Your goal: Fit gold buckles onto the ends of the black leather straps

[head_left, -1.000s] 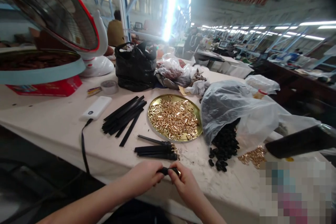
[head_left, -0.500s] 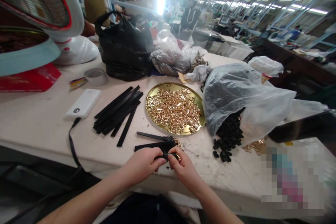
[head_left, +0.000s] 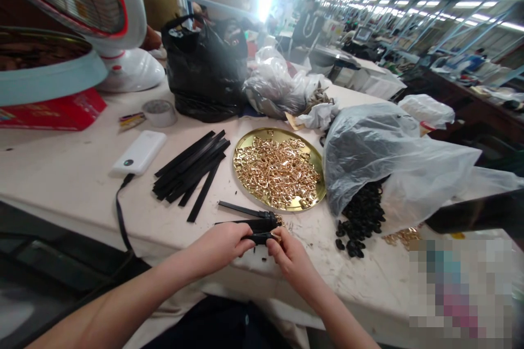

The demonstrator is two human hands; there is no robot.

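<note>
Near the table's front edge, my left hand (head_left: 230,244) pinches the left end of a short black strap (head_left: 258,238). My right hand (head_left: 285,251) grips its other end, where a bit of gold metal shows between the fingers. Just beyond lie black straps with gold buckles (head_left: 268,218), partly hidden by my hands. A round gold tray (head_left: 321,196) of small gold buckles (head_left: 278,172) is behind them. Left of the tray rests a pile of flat black strips (head_left: 188,172). Small black loops (head_left: 360,218) spill from a clear plastic bag (head_left: 376,147) at the right.
On the left are a white power bank (head_left: 140,152) with a black cable, a tape roll (head_left: 159,113), a red box (head_left: 69,112) and a white-and-red fan (head_left: 131,73). A black bag (head_left: 204,76) stands at the back. Gold rings (head_left: 403,238) lie at the right.
My hands have moved slightly apart, and more of the black strap shows between them. The whole view has shifted a little, with the table's things appearing further right.
</note>
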